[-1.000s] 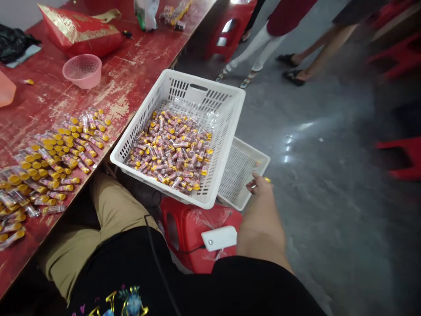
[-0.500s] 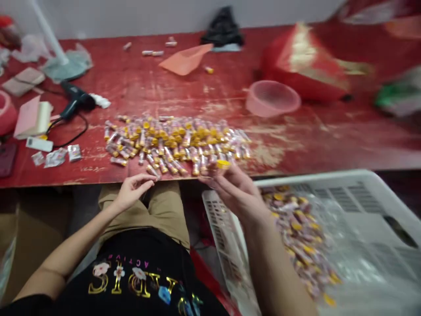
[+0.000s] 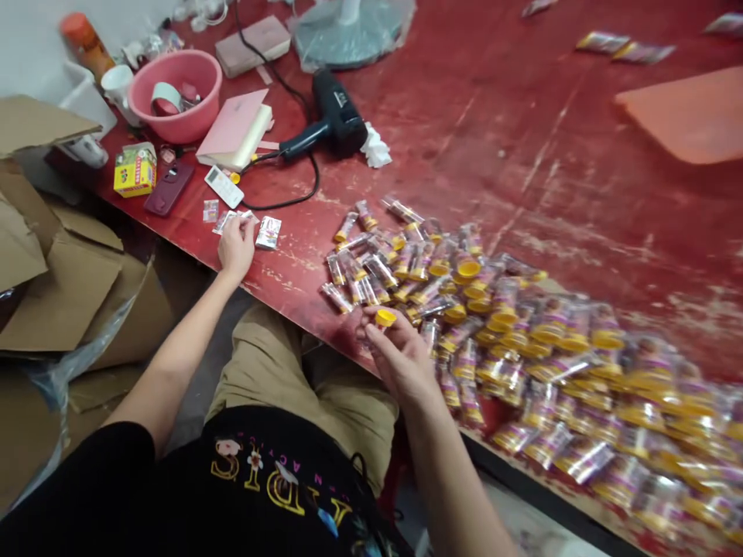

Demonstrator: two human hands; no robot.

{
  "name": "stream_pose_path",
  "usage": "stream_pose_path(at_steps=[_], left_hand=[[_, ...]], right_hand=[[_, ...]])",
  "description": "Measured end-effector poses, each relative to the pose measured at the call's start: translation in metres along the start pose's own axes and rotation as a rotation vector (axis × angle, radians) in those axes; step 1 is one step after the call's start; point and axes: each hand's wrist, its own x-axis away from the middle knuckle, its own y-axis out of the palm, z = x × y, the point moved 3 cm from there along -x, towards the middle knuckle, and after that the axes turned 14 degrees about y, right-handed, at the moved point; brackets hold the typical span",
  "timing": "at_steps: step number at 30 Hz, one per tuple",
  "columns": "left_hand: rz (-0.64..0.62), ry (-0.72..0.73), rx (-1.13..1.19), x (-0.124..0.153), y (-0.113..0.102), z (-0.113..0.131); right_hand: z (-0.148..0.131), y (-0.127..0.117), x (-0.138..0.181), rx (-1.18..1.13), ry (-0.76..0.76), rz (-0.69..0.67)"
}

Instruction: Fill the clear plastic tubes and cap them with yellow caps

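Note:
In my right hand is a small clear tube with a yellow cap, pinched between thumb and fingers, its yellow end facing up. My left hand reaches to the table's left front, fingertips pinched on a small printed label from a little pile. Another stack of labels lies just right of that hand, and a loose label to its left. Beside and beyond my right hand spreads a large heap of clear-wrapped tubes with yellow ends.
Behind the labels lie a white remote control, a dark heat gun with its cord, and a pink notebook. Farther left are a purple phone, a yellow box and a pink basin. Cardboard boxes stand beside the red table.
My view has turned left. My left hand has moved from the front edge by the tubes to the labels. My right hand still holds the yellow-capped tube, now nearer the heap's left end.

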Motion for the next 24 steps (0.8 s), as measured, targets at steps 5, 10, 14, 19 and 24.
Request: stream_pose_path(at_steps=[5, 10, 14, 19, 24], left_hand=[[-0.037, -0.108, -0.118, -0.024, -0.006, -0.037], [-0.044, -0.140, -0.045, -0.029, -0.003, -0.065], [0.096, -0.048, 0.091, -0.033, -0.006, -0.072], [0.173, -0.020, 0.262, -0.038, -0.008, -0.077], [0.401, -0.197, 0.526, -0.046, -0.021, -0.071]], right_hand=[[0.014, -0.011, 0.013, -0.021, 0.054, 0.073], [0.025, -0.022, 0.021, -0.021, 0.058, 0.114], [0.028, -0.020, 0.020, 0.087, 0.014, 0.126], [0.028, -0.015, 0.016, 0.142, -0.003, 0.132], [0.026, -0.015, 0.010, 0.136, -0.049, 0.152]])
